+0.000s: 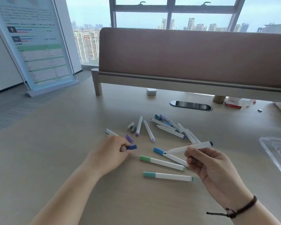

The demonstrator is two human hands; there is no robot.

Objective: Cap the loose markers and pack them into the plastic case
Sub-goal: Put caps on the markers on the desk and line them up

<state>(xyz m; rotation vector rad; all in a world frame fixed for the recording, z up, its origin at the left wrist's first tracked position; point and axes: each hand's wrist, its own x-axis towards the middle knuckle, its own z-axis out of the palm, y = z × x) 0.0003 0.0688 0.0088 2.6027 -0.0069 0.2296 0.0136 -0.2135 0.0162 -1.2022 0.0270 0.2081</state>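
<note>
Two hands are at work over the pale table [55, 159]. The right hand [208, 164] has its fingers curled round an uncapped white marker [189, 148], pinching it near the middle so the dark tip points left and the navy end points right. The left hand [111, 153] is closed too, pinching a dark blue cap [131, 147] at its fingertips, well apart from the marker's tip.

Just beyond the left hand lies a loose purple cap [129, 138], and a capped marker [109, 132] pokes out from behind the knuckles. Between and below the hands lie three capped markers: a blue one [169, 155], a green one [162, 162] and a teal one [168, 176] nearest of all.

Farther off sits a scatter of uncapped markers and loose caps [169, 127], some crossing one another. The clear plastic case [277, 153] lies at the right edge of the table, only partly in view. A padded divider [193, 56] stands across the far side.
</note>
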